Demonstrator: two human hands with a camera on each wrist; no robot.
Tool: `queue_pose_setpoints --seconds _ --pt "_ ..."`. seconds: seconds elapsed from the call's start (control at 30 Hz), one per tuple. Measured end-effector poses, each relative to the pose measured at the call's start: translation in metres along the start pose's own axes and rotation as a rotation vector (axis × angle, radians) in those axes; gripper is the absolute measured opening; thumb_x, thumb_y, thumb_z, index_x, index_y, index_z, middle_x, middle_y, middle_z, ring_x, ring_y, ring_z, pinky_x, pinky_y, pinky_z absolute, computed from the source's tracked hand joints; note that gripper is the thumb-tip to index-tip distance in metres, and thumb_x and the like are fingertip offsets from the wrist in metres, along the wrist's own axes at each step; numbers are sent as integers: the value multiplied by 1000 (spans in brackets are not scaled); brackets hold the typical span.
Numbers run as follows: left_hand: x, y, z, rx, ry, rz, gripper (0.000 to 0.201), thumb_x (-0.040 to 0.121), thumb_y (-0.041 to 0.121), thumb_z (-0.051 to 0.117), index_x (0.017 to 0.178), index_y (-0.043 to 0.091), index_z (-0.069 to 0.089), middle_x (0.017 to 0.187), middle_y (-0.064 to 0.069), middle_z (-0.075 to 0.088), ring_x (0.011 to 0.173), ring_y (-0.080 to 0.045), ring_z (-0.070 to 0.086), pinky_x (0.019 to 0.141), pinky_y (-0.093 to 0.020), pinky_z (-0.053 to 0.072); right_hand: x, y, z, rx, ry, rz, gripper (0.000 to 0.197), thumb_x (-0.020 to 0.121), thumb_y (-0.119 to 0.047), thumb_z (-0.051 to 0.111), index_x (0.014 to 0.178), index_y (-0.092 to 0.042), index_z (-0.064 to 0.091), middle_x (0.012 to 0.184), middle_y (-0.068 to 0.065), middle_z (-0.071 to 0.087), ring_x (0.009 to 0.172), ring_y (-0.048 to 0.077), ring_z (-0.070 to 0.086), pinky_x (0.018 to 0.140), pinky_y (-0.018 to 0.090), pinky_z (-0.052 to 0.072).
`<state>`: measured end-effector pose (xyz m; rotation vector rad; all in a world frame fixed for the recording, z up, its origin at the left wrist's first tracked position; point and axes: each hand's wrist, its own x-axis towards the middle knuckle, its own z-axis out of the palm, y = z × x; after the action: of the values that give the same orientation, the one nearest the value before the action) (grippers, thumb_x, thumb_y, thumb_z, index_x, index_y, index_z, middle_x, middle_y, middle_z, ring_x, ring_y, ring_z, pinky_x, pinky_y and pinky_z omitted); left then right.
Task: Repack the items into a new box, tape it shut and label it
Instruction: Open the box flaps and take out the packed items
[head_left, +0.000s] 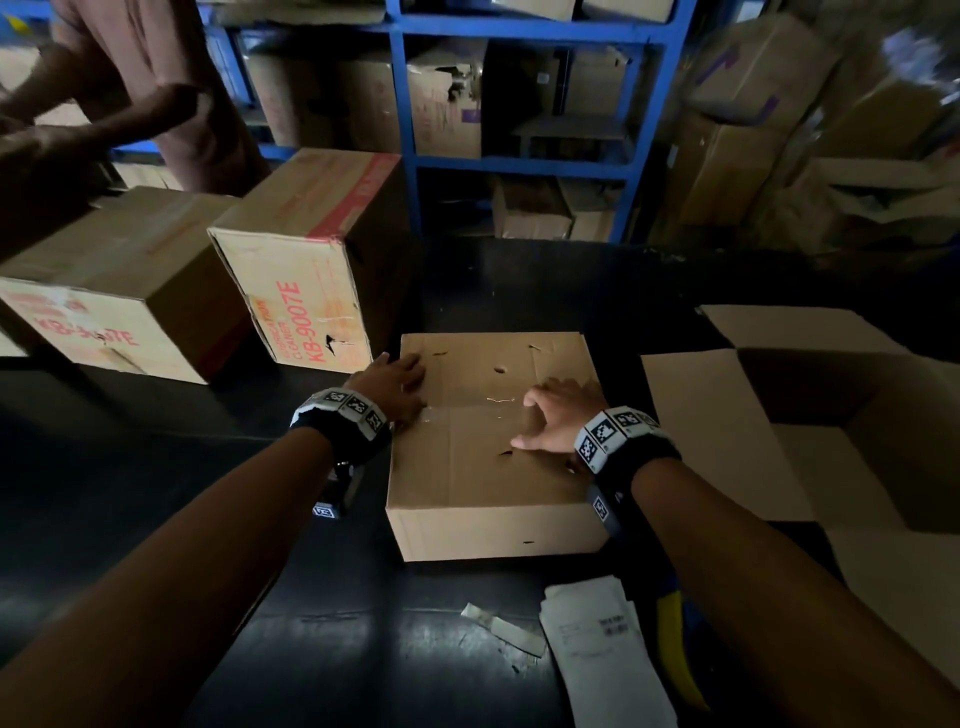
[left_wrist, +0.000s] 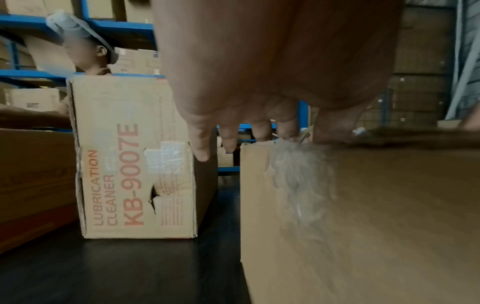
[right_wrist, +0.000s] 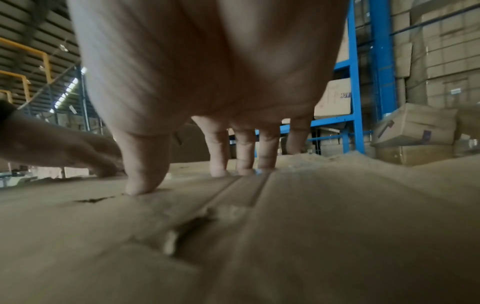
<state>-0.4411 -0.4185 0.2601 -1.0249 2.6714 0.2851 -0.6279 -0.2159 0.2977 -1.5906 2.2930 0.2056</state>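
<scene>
closed box (head_left: 493, 447) sits mid-surface (head_left: 156, 493), flap seam running left-right between the hands. left hand (head_left: 397, 387) lies flat on its left edge, right hand (head_left: 558, 413) splayed, fingertips pressing the top. open empty box (head_left: 810, 415) just right, nearer the right hand.

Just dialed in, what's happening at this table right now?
A person has both hands on the closed brown box in the middle of the dark table. The left hand rests at its left edge; the right hand presses fingertips near the flap seam. An empty open box waits to the right, papers nearby.
</scene>
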Motion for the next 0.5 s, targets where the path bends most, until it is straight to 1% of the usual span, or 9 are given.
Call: queue_pose_setpoints --seconds 0.1,0.17,0.23,0.27,0.3,0.37,0.4,0.43,0.5 --pt "-6 2 -8 -136 11 31 51 94 28 45 143 20 33 156 -2 21 143 -25 17 117 -47 15 -4 5 -3 75 111 -54 58 71 -67 61 112 -29 44 115 -6 57 110 22 54 101 40 33" --pt "-12 5 -12 -314 22 -38 49 99 17 35 146 12 23 158 -8 8 146 -25 4 117 -45 10 -11 8 -8 162 183 -77 57 66 -64 67 105 -33 41 112 -6 58 105 22 55 94 40 43" --pt "-18 8 -19 -408 52 -59 50 101 16 26 148 10 8 158 -11 -3 145 -28 -4 117 -43 7 -22 8 -14 210 270 -109 56 65 -58 72 106 -34 43 116 -6 57 104 20 55 89 40 48" --pt "-24 15 -24 -507 53 -89 48 102 19 26 147 11 12 157 -13 3 145 -31 -1 117 -42 7 -28 6 -17 207 301 -132 54 67 -54 73 108 -34 44 118 -7 57 105 19 55 89 40 49" --pt "-34 21 -32 -647 66 -112 44 102 24 28 144 13 27 155 -15 16 144 -34 9 115 -41 12 -34 4 -19 197 327 -159 51 70 -51 72 111 -33 46 119 -7 57 106 18 55 90 39 49" --pt "-49 30 -40 -828 215 15 36 100 36 33 122 21 58 135 -11 51 128 -30 42 102 -37 34 -44 2 -22 201 374 -188 42 79 -41 67 117 -31 51 120 -7 60 108 18 57 91 38 49" --pt "-57 34 -43 -978 235 76 35 98 40 36 112 24 64 121 -4 61 115 -23 53 92 -34 39 -49 1 -24 249 402 -184 35 84 -35 62 118 -29 55 119 -6 62 108 17 58 92 37 49" --pt "-66 36 -43 -1071 211 157 34 96 44 39 106 27 66 113 0 65 106 -18 58 87 -32 41 -54 1 -26 330 425 -174 30 89 -30 58 118 -28 60 118 -5 65 108 16 60 94 35 50" --pt "-85 40 -37 -1046 148 292 29 95 42 43 108 28 65 112 4 67 103 -1 59 93 -22 43 -67 1 -30 490 464 -161 26 93 -24 55 115 -21 69 115 -4 70 108 11 63 97 30 49"
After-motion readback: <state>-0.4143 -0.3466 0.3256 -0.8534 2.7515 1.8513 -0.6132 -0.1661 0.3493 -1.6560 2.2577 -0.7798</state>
